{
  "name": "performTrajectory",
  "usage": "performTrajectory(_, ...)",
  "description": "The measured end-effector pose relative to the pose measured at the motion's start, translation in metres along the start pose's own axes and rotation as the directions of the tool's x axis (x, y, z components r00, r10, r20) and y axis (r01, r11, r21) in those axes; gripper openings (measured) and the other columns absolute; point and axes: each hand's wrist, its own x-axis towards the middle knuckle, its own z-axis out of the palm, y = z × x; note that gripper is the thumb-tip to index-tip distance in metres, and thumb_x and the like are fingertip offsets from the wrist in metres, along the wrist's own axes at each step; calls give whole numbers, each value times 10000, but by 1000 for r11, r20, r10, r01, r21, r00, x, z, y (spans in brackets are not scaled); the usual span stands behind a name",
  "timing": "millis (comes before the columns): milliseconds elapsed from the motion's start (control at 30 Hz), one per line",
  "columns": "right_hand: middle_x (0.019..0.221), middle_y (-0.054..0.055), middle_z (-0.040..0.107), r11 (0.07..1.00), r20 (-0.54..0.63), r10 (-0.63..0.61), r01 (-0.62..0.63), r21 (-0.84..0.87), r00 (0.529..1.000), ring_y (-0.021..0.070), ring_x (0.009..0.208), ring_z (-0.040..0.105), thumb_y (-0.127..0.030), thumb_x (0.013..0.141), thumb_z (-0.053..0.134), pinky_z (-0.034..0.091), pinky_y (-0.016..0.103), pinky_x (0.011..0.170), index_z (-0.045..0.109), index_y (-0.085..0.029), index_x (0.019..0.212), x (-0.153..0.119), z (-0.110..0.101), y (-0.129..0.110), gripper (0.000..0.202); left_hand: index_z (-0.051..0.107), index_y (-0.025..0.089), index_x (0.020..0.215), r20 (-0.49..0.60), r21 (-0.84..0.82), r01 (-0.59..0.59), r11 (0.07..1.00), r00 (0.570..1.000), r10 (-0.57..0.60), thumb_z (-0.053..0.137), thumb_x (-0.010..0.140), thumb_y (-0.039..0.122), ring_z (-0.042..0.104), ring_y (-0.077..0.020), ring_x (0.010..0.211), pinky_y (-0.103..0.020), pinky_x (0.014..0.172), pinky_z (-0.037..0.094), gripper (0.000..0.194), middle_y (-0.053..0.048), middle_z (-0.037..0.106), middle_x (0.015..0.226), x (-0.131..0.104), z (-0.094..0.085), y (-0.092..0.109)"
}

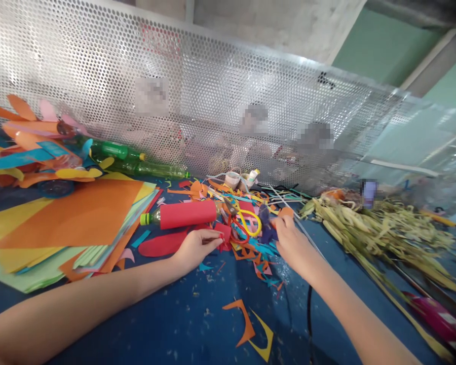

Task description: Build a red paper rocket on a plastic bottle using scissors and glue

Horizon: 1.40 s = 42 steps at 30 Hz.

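Note:
Between the fingertips of my left hand [197, 248] is a small piece of red paper [224, 238]. My right hand [289, 233] has its fingers curled at a dark blue tool [266, 225], whose kind I cannot make out; the hand partly covers it. A plastic bottle wrapped in red paper [188, 214], with a yellow-green cap, lies on its side beyond my left hand. Under it rests a rounded red paper cutout [163, 244]. Scissors with yellow handles [251, 223] lie between my hands, beside a red-orange handle loop [238, 232].
Coloured paper sheets [68, 218] are stacked at left, below paper-and-bottle models [41, 152] and green bottles [137, 159]. Paper scraps [262, 258] litter the blue table [167, 314]. Dried husks [383, 233] lie right; a black cord [309, 324] runs forward. Perforated metal mesh [213, 101] stands behind.

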Motion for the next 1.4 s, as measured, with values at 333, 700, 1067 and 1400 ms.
performTrajectory(333, 1021, 150, 564, 918, -26, 52, -37, 394, 998, 249, 971, 543, -203, 716, 510, 404, 329, 807, 449, -107, 1059, 6, 7, 17, 362, 707, 160, 868, 29, -13, -14, 1000, 999, 14, 588, 762, 321, 627, -206, 928, -290, 839, 489, 227, -71, 670, 1020, 0, 1, -3)
performTrajectory(700, 639, -24, 455, -64, 104, -86, -110, 992, 991, 101, 517, 417, -420, 841, 446, 363, 235, 513, 483, -195, 801, -18, 0, -29, 231, 703, 145, 829, -75, -32, 84, 996, 993, -86, 591, 750, 392, 625, -206, 760, -287, 716, 483, 283, -57, 701, 805, 0, -2, 3)
performTrajectory(1067, 632, 22, 580, 422, -109, -43, 117, 899, 993, 190, 698, 579, -410, 848, 455, 459, 307, 720, 529, -216, 604, -43, 17, -64, 321, 703, 150, 847, -83, -96, 92, 991, 992, -100, 601, 735, 406, 600, -177, 703, -262, 668, 474, 297, -39, 694, 789, 5, -4, -3)
performTrajectory(1400, 545, 16, 581, 493, -130, -69, 147, 858, 989, 226, 680, 616, -446, 840, 439, 486, 333, 671, 616, -244, 724, -43, 11, -68, 293, 706, 150, 848, -56, -74, 109, 991, 992, -114, 612, 734, 371, 617, -187, 736, -248, 658, 468, 266, -40, 705, 826, 4, -5, 0)
